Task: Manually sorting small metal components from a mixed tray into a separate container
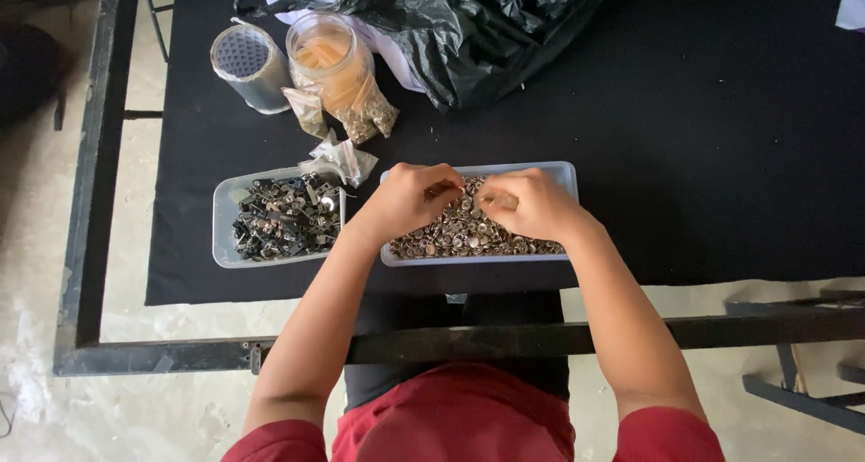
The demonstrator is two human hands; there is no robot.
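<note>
spillage is my worry: both hands work inside the tray of metal snap buttons (468,232), which sits near the worktop (721,156) edge, long axis left-right. i see left hand (407,199) and right hand (533,205) pinched shut on small buttons; a nudge could scatter them.

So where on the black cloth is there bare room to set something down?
The black cloth is bare right of the button tray, below the plastic bag. Another bare strip runs left of the parts tray. It is crowded around the jar, foil-wrapped cup and small packets.
</note>
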